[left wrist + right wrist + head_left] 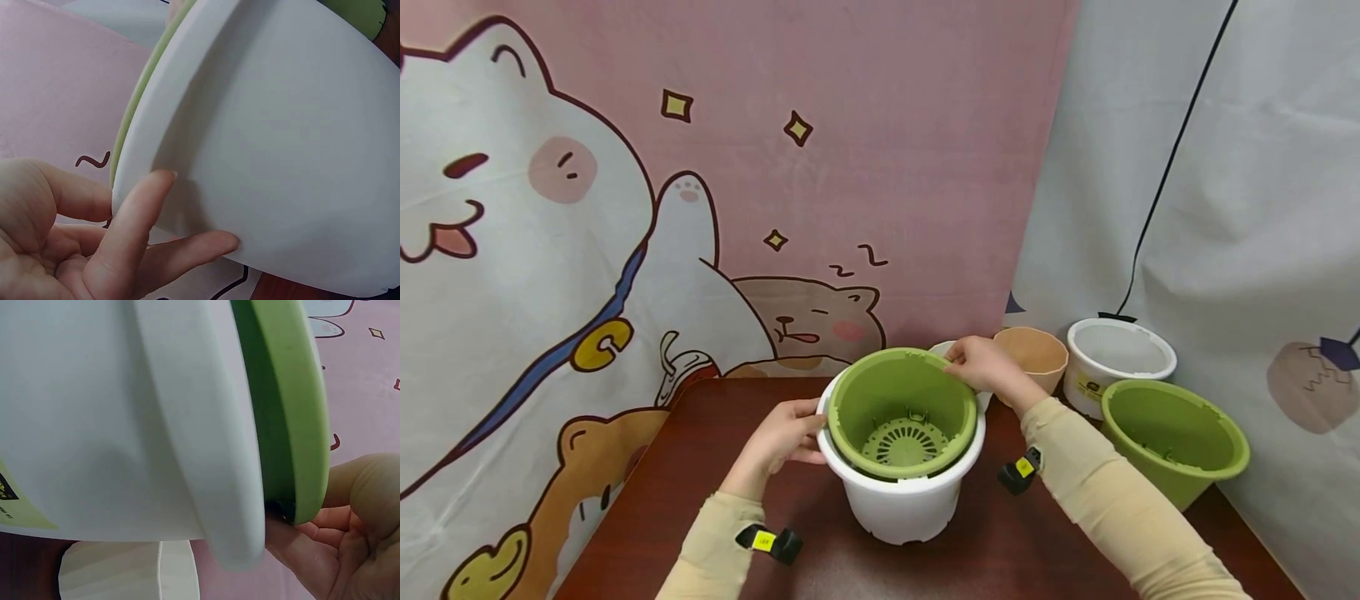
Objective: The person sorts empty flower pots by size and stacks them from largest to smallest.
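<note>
A green pot (898,379) with a slotted bottom sits tilted inside a white pot (902,504) at the middle of the table. My left hand (786,433) grips the white pot's rim on its left side. In the left wrist view, fingertips (164,181) press the white outer wall under the rim. On the far right side, my right hand (985,364) pinches the green pot's rim. The right wrist view shows that green rim (306,425) standing out above the white rim (219,456), with a gap between them.
A second green pot (1172,433) stands at the right. Behind it are another white pot (1082,387) with a label and a peach pot (1030,354). A pale faceted pot (112,572) shows low in the right wrist view. The dark red table (700,492) meets printed cloth walls.
</note>
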Tool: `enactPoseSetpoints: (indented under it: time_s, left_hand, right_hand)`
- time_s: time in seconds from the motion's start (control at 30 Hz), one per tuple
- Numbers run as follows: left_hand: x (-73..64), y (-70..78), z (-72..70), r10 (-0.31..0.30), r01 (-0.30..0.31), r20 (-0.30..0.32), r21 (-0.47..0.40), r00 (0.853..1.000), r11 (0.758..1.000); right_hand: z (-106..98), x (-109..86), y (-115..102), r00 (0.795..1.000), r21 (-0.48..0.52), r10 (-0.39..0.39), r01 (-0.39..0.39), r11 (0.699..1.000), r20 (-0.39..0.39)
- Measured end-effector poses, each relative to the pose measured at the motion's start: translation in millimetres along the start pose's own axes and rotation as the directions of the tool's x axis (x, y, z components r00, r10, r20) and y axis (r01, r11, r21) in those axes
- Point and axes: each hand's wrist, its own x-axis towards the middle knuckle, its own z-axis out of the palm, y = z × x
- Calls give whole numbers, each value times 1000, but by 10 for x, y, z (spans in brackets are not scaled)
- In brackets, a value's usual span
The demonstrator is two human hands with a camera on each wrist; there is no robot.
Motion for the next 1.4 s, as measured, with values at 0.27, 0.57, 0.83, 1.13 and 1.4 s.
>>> enactPoseSetpoints:
  time_s: [0.27,0.57,0.83,1.13,1.4]
  left_hand:
    - [2,0,3,2,-2,-3,8,1000,1000]
    - [-6,8,10,-1,1,-12,10,1000,1000]
    - [-10,6,13,4,-4,-9,9,1000,1000]
    - [-8,-9,18,6,-6,-14,5,1000,1000]
    - [-4,-6,26,4,-5,-19,-4,1000,1000]
  right_hand:
    - [18,18,7,999,-84,-34,32,996,-25]
    - [44,19,7,995,-176,-76,64,982,-65]
    - [55,9,7,993,-228,-92,72,971,-78]
    - [44,-23,-5,991,-261,-112,87,961,-80]
    - [-30,-75,41,987,-266,-129,101,959,-93]
